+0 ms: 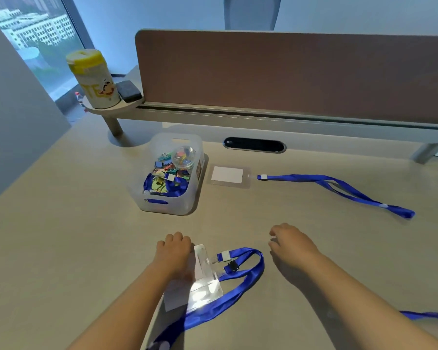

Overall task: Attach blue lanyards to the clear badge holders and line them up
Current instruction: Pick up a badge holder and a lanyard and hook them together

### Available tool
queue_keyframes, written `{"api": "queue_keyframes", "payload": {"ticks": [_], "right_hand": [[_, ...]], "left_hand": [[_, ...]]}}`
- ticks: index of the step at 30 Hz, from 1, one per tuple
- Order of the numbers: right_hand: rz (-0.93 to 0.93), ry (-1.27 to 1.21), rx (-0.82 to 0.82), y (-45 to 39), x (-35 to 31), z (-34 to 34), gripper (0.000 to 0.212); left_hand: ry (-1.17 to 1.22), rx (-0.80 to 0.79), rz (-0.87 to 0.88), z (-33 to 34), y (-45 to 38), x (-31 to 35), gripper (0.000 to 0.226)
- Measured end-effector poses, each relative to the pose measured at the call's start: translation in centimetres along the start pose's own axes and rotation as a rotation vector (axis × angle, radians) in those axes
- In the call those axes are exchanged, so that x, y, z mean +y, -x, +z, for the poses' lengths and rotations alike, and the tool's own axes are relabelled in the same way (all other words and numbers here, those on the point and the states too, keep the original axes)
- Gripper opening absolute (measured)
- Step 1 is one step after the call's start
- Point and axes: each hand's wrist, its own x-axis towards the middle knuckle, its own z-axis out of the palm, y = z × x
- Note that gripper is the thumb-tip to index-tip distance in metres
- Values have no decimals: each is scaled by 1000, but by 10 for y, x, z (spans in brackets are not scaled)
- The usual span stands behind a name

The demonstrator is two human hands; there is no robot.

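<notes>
Near the front edge a clear badge holder (pixel 204 281) with a white card lies on the desk. My left hand (pixel 173 251) rests on its left edge, fingers curled over it. A blue lanyard (pixel 250 274) is clipped to the holder's right side by a white-and-black clip (pixel 229 261) and loops down toward me. My right hand (pixel 291 245) hovers to the right, apart from the lanyard, with its fingers curled down. I cannot tell if it holds anything. Further back, a second badge holder (pixel 226 175) lies flat, its lanyard (pixel 339 184) stretched out to the right.
A translucent bin (pixel 187 205) of coloured binder clips and more blue lanyards stands left of the far badge. Another blue strap (pixel 425 315) shows beyond my right forearm. A brown divider panel (pixel 288 72) and shelf with a yellow-lidded canister (pixel 92 79) close the back.
</notes>
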Motion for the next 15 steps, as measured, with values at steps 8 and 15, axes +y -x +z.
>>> {"api": "queue_keyframes", "payload": {"ticks": [8,15], "right_hand": [[-193,-139,27,9,-42,-7,47],[-271,-175,61,12,-58,-24,30]], "left_hand": [[315,164,138,-46,11,8,15],[375,364,221,-90,21,17,24]]}}
